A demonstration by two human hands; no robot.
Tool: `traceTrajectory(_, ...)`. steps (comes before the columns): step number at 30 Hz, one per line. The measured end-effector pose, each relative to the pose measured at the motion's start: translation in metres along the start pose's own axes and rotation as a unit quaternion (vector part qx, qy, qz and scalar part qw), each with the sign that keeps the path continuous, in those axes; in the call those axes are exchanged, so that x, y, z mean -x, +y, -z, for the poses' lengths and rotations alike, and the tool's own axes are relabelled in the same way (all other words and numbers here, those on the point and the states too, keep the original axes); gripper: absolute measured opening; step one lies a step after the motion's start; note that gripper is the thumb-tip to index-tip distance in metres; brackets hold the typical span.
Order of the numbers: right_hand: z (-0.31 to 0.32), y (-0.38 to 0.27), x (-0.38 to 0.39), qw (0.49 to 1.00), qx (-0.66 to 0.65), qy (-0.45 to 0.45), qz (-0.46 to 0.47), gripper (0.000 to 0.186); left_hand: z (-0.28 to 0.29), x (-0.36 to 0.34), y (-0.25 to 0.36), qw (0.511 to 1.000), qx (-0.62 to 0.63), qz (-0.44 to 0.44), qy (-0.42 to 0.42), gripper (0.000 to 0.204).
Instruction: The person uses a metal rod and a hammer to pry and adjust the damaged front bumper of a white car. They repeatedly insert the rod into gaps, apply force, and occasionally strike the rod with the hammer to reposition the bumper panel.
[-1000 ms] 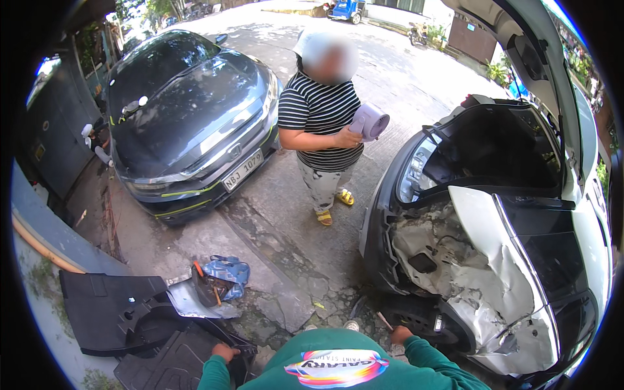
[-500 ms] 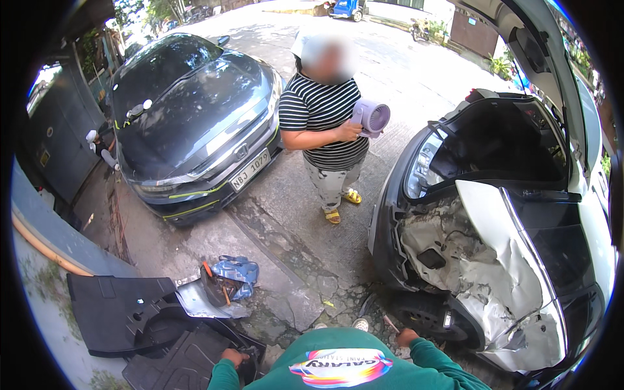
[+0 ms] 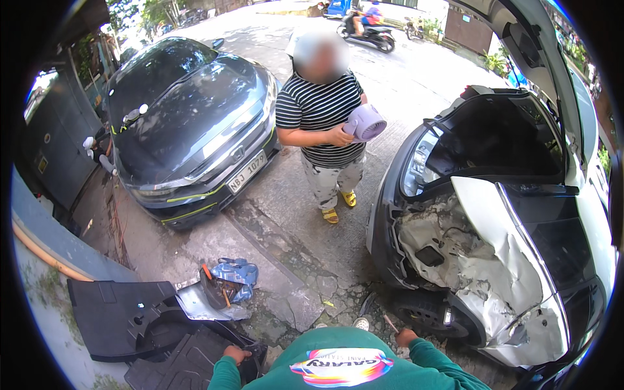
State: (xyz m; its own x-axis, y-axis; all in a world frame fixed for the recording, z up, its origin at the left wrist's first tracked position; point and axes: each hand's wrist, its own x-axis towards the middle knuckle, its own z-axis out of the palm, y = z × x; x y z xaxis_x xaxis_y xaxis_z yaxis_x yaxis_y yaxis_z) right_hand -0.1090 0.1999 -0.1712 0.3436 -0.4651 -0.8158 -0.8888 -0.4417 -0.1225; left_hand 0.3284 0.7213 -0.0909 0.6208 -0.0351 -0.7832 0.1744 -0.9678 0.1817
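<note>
My right hand is closed around the end of a thin wooden handle, close to the wheel of a white car. Above it, the car's rear side panel is crumpled and torn, with bare, dirty metal showing. My left hand hangs low with its fingers curled, next to the black plastic panels on the ground. Whatever it may hold cannot be made out.
A person in a striped shirt faces me, holding a purple fan. Behind stands a dark car. A blue bag with tools lies left. Someone crouches by the dark car; a motorbike is on the road.
A motorbike with a rider has come into view on the road. The person opposite has lowered their head and tilted the fan. My hands have hardly moved.
</note>
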Motion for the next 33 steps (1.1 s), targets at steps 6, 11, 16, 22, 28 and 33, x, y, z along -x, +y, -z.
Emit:
traceTrajectory(6,0.008,0.005,0.005,1.000,-0.004,-0.006,0.006,0.041,0.007,-0.008,0.006,0.999,-0.033,-0.017,-0.013,0.045)
traceTrajectory(11,0.015,0.002,0.016,0.999,-0.020,0.035,-0.004,0.045,0.009,-0.017,-0.007,0.997,-0.071,-0.005,-0.020,0.048)
traceTrajectory(16,0.019,0.009,0.017,1.000,-0.003,0.022,-0.003,0.046,0.003,-0.017,-0.007,0.999,-0.049,-0.001,-0.013,0.050)
traceTrajectory(22,0.013,0.007,0.015,0.999,-0.017,0.040,0.018,0.042,-0.002,-0.016,-0.006,0.999,-0.032,-0.018,-0.011,0.049)
traceTrajectory(28,0.059,-0.013,0.001,0.988,-0.107,0.013,0.107,0.044,-0.012,-0.024,0.003,1.000,-0.002,-0.022,-0.004,0.048)
traceTrajectory(33,0.177,-0.102,0.073,0.877,-0.427,-0.015,0.219,0.058,-0.008,-0.018,-0.008,1.000,0.005,-0.018,0.003,0.048)
